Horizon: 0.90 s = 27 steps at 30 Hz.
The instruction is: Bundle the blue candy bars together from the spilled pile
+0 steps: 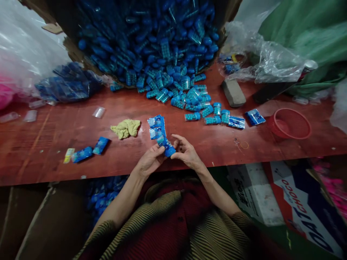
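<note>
Between my two hands is a small blue bottle (168, 147) with a printed wrapper, tilted above the table's front edge. My left hand (150, 159) grips its left side between thumb and fingers. At its right end, my right hand (188, 154) has the thumb against the bottle and the fingers curved beside it, the index finger lifted. Just beyond the hands lie flat blue printed wrappers (156, 126). To the left are a crumpled yellow-green cloth (125, 129) and two wrapped blue pieces, one (82, 154) near a small yellow-and-white packet (69, 155).
A large open carton spills clear bottles of blue pellets (165, 83) onto the red table (81, 133). To the right are a grey block (234, 93), blue packets (255, 117) and a red plastic basket (290, 124). A plastic bag of blue wrappers (69, 83) lies left.
</note>
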{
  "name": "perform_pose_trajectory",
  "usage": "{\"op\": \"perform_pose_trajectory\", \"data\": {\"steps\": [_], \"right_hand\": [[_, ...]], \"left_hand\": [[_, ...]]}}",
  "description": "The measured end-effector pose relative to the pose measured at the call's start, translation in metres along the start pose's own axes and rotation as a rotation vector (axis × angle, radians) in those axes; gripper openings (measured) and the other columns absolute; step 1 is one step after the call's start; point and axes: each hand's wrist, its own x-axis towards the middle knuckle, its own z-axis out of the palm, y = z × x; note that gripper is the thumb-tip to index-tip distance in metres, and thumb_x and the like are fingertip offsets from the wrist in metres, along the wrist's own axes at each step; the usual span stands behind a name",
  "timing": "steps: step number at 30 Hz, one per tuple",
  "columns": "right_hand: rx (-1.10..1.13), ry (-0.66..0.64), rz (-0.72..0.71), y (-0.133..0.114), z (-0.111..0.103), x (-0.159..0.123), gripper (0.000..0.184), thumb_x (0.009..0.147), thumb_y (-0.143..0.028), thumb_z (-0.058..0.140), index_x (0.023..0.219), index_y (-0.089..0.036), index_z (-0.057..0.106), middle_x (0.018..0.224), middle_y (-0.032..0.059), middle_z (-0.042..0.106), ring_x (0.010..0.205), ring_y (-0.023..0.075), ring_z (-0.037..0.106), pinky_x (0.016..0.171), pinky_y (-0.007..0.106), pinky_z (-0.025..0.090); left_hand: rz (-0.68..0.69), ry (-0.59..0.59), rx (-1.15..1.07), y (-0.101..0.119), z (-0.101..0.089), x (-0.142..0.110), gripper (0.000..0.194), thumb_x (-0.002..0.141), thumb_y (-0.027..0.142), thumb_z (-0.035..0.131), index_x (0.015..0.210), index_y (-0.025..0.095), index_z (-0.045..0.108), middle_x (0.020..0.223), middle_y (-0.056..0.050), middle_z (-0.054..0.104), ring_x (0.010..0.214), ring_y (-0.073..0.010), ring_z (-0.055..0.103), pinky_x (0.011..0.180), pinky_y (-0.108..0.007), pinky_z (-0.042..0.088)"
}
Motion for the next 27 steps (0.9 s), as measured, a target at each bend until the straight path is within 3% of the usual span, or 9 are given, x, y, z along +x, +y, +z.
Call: {"op": "perform_pose_trajectory", "data": {"steps": [4,8,12,15,18,21,24,27], "right_hand": [[0.040,-0.102,0.044,-0.004,0.001,0.001,0.061,0.061,-0.033,0.080,0.118,-0.030,0.058,0.091,-0.0024,0.058,0.075,0.0116,0.053,0.071,0.025,0.047],[0.040,-0.049,0.012,0.001,0.004,-0.002,0.050,0.068,-0.037,0.074,0.116,-0.029,0.060,0.103,0.0001,0.060,0.085,0.0148,0.056,0.078,0.028,0.049],[0.033,-0.067,0.037,0.005,0.003,-0.003,0.058,0.067,-0.038,0.074,0.122,-0.028,0.056,0.103,0.0006,0.061,0.079,0.0144,0.056,0.070,0.027,0.051],[-0.030,-0.095,0.032,0.006,0.003,-0.003,0.060,0.069,-0.032,0.073,0.125,-0.028,0.054,0.107,0.0008,0.060,0.080,0.0129,0.056,0.074,0.026,0.049],[-0.136,-0.069,0.044,0.007,0.003,-0.001,0.049,0.075,-0.027,0.066,0.123,-0.025,0.055,0.092,-0.0006,0.060,0.067,0.0089,0.051,0.069,0.024,0.046],[-0.268,-0.016,0.035,0.009,0.001,0.002,0.037,0.080,-0.026,0.058,0.116,-0.020,0.058,0.079,-0.0023,0.055,0.060,0.0077,0.046,0.063,0.023,0.044],[-0.511,0.012,-0.024,0.008,0.002,0.011,0.032,0.083,-0.025,0.054,0.114,-0.018,0.059,0.082,-0.0001,0.057,0.065,0.0098,0.050,0.068,0.025,0.044],[-0.872,0.018,-0.098,0.005,0.009,0.032,0.033,0.087,-0.024,0.052,0.119,-0.019,0.056,0.098,0.0050,0.058,0.082,0.0149,0.055,0.078,0.028,0.044]], "left_hand": [[-0.015,-0.010,0.009,-0.006,0.004,-0.001,0.025,0.068,0.026,0.075,0.088,0.014,0.067,0.082,-0.005,0.072,0.077,-0.0163,0.068,0.075,-0.026,0.054],[0.058,0.035,-0.053,-0.017,0.010,-0.003,0.024,0.072,0.029,0.072,0.090,0.014,0.066,0.085,-0.004,0.072,0.077,-0.0141,0.067,0.075,-0.026,0.054],[0.083,0.089,-0.052,-0.020,0.018,-0.004,0.028,0.072,0.031,0.072,0.094,0.016,0.064,0.081,-0.003,0.071,0.077,-0.0161,0.067,0.070,-0.026,0.054],[0.114,0.186,-0.021,-0.013,0.018,-0.006,0.025,0.074,0.027,0.070,0.094,0.016,0.063,0.079,-0.004,0.071,0.077,-0.0181,0.068,0.071,-0.029,0.055],[0.171,0.404,-0.086,0.003,0.003,-0.015,0.015,0.083,0.029,0.059,0.085,0.014,0.062,0.075,-0.005,0.069,0.073,-0.0182,0.068,0.069,-0.030,0.055],[0.325,0.644,-0.275,0.022,-0.023,-0.034,0.035,0.091,0.042,0.040,0.087,0.014,0.061,0.079,-0.008,0.069,0.081,-0.0191,0.068,0.070,-0.031,0.056],[0.342,0.740,-0.373,0.031,-0.043,-0.055,0.045,0.093,0.045,0.031,0.094,0.010,0.060,0.085,-0.013,0.069,0.089,-0.0202,0.067,0.072,-0.031,0.056],[0.232,0.735,-0.300,0.024,-0.044,-0.058,0.030,0.092,0.030,0.037,0.086,0.013,0.060,0.069,-0.007,0.067,0.075,-0.0188,0.068,0.068,-0.031,0.055]]}}
